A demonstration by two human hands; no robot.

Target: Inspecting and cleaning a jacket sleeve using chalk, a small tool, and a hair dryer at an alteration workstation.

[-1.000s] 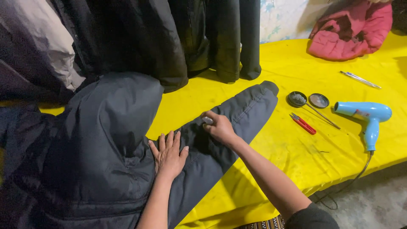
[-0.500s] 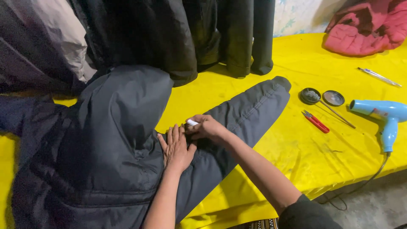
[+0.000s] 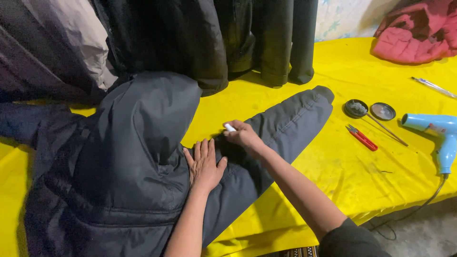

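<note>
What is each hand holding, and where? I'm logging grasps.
Right hand pinches a small white piece, tip showing; which part cannot be told. Left hand lies flat on the dark jacket.

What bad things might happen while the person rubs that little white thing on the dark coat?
1. The right hand pinches a small white piece by its end; it might slip out or mark the wrong spot on the dark jacket.
2. Only the left hand presses the jacket flat, so the sleeve could bunch up.
3. The blue hair dryer lies near the table edge with its cord hanging down; a snag might pull it off.
</note>
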